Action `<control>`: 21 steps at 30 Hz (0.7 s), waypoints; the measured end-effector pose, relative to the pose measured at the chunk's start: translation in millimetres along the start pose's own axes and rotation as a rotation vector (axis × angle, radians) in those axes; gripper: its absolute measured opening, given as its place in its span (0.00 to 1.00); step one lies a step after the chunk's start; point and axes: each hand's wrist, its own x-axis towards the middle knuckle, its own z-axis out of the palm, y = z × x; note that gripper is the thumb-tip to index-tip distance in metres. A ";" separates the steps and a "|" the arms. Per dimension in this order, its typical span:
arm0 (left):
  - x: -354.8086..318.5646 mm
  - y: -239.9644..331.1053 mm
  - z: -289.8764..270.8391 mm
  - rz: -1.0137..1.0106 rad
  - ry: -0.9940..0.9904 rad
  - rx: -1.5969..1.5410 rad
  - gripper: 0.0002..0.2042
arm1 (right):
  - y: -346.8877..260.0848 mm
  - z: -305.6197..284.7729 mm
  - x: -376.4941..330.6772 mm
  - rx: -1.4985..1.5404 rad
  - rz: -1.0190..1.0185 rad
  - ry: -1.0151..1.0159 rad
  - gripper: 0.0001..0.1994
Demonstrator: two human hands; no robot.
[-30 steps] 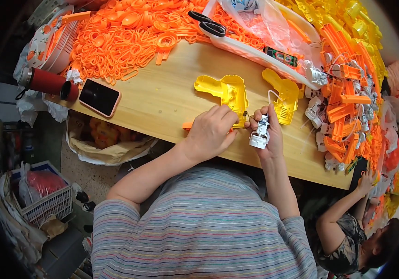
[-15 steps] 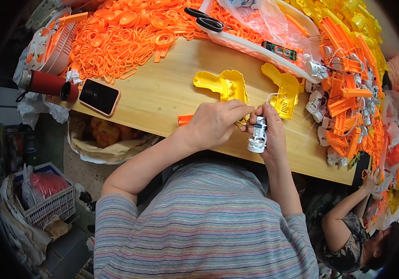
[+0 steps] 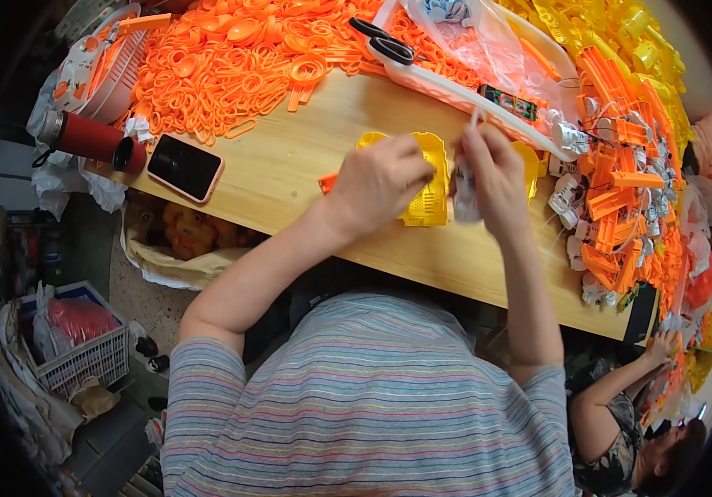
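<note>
**Small part held over the yellow shell**

Head view: the left hand [image 3: 381, 184] closes over a yellow perforated plastic shell [image 3: 429, 192] on the wooden table [image 3: 290, 157]; the right hand [image 3: 495, 178] grips a small grey-white component [image 3: 465, 195] just beside it. Fitting seems underway; careful alignment is needed.

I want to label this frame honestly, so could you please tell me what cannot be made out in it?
Head view:
- Small white part: blurred, mostly covered by the right hand.
- Yellow plastic shell: partly hidden by the left hand.
- Orange piece: mostly under the left hand.

Hands [image 3: 435, 178] over yellow plastic part [image 3: 428, 195]
</note>
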 end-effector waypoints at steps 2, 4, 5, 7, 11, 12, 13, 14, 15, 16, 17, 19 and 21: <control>12.8 -8.1 -5.1 0.000 0.110 0.077 0.07 | -6.6 9.9 29.1 -0.142 -0.193 -0.008 0.14; 14.8 -12.7 -5.4 -0.009 0.147 0.079 0.07 | -12.4 25.3 47.2 -0.249 -0.356 -0.026 0.13; 12.2 -14.2 -2.9 -0.116 0.125 0.012 0.05 | -22.8 29.6 45.8 -0.248 -0.247 -0.077 0.11; 5.9 -19.3 3.8 -0.327 0.023 -0.074 0.05 | -7.5 31.6 42.6 -0.337 -0.172 -0.067 0.13; -0.8 -29.1 13.4 -0.399 -0.158 -0.203 0.06 | 19.3 19.7 22.4 -0.185 0.113 -0.007 0.17; 2.9 -27.8 10.2 -0.403 -0.159 -0.204 0.06 | 23.1 13.8 16.5 -0.020 0.260 0.027 0.17; 6.9 -27.8 7.4 -0.452 -0.237 -0.200 0.07 | 25.1 4.4 10.8 -0.020 0.263 0.025 0.17; 9.6 -29.8 5.5 -0.503 -0.312 -0.196 0.08 | 27.6 -5.3 6.0 0.210 0.376 -0.014 0.17; 10.9 -32.3 4.3 -0.510 -0.309 -0.197 0.08 | 29.6 -9.5 0.1 0.440 0.490 -0.053 0.19; 13.2 -34.3 4.1 -0.513 -0.338 -0.253 0.09 | 31.0 -10.2 -7.9 0.440 0.493 -0.055 0.19; 14.4 -36.2 3.7 -0.516 -0.365 -0.311 0.10 | 33.4 -9.9 -16.5 0.461 0.452 0.012 0.19; 15.9 -36.8 5.6 -0.540 -0.371 -0.336 0.09 | 43.7 -6.3 -30.7 0.450 0.354 0.112 0.21; 16.5 -37.1 6.3 -0.562 -0.380 -0.361 0.09 | 47.3 0.1 -42.9 0.455 0.287 0.161 0.22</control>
